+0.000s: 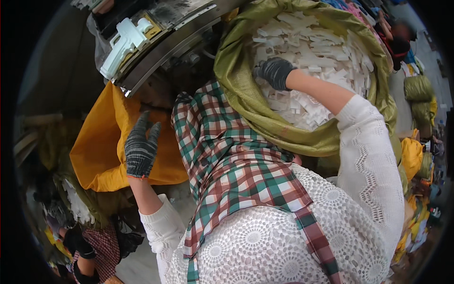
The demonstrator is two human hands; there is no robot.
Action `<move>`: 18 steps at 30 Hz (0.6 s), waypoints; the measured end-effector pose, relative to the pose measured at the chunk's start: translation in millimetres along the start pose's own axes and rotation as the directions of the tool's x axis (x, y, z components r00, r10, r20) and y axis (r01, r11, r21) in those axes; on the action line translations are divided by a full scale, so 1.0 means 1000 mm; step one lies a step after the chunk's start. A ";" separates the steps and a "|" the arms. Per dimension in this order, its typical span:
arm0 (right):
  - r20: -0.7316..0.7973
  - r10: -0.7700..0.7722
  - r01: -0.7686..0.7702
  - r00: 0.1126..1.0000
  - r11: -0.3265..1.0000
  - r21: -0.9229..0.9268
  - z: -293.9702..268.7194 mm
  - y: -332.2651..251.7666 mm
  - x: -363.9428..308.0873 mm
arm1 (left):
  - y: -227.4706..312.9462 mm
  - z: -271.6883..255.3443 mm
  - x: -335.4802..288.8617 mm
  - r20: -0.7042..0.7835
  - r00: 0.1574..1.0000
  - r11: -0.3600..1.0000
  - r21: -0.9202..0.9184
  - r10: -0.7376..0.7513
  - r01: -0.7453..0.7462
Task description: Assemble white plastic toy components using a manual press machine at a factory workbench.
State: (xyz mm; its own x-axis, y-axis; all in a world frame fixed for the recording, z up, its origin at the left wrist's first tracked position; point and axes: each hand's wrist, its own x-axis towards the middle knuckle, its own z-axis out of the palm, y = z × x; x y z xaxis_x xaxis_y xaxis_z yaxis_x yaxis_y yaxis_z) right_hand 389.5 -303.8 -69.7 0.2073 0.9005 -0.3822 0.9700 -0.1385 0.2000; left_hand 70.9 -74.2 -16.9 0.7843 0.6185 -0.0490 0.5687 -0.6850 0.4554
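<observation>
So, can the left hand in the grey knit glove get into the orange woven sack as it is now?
Probably yes. The gloved left hand is open, right over the orange woven sack, whose mouth gapes toward it, with nothing between them. The right hand is away in the green sack.

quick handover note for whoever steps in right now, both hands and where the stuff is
Right hand: gloved, down in the green sack, on the white plastic pieces; a grip cannot be told.
Left hand: gloved, open, empty, raised before the orange sack.
White moulded part sits on the machine at upper left.
Done: green sack is heaped with pieces. Left: orange sack's contents are hidden.
</observation>
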 end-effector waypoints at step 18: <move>-0.655 -0.474 0.748 0.589 0.627 0.218 -0.139 -0.066 -0.016 | 0.056 0.021 0.006 0.248 0.968 0.023 -0.969 0.033 0.248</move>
State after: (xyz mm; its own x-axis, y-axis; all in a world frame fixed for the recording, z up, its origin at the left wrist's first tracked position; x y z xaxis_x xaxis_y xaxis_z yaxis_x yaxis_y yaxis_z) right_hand 304.8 -251.7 49.0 -0.4215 0.8655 0.2708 0.7909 0.4969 -0.3572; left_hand 112.3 -117.2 -10.1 0.8397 0.4803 -0.2532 -0.0328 0.5104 0.8593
